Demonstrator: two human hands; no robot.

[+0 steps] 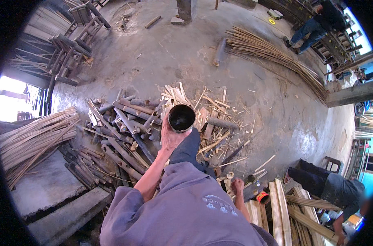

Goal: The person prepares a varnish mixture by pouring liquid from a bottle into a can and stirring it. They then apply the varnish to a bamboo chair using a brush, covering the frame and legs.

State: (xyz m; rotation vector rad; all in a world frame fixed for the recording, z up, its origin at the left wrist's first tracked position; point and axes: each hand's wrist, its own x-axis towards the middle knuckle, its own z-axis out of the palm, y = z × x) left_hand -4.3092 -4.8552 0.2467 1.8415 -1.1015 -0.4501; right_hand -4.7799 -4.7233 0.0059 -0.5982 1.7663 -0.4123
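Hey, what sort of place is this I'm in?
Probably a workshop for bamboo or similar cane: cut poles lie heaped together, long thin strips lie bundled, and pale slivers are scattered about.

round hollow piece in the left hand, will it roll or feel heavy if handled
Laid sideways, the round hollow piece would probably roll: its rim is circular. It may be fairly light: it's hollow, and the left hand alone holds it.

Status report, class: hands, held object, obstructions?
Left hand: grip closed on black round-mouthed container. Right hand: grip unclear. Brown cylindrical wooden poles piled nearby.
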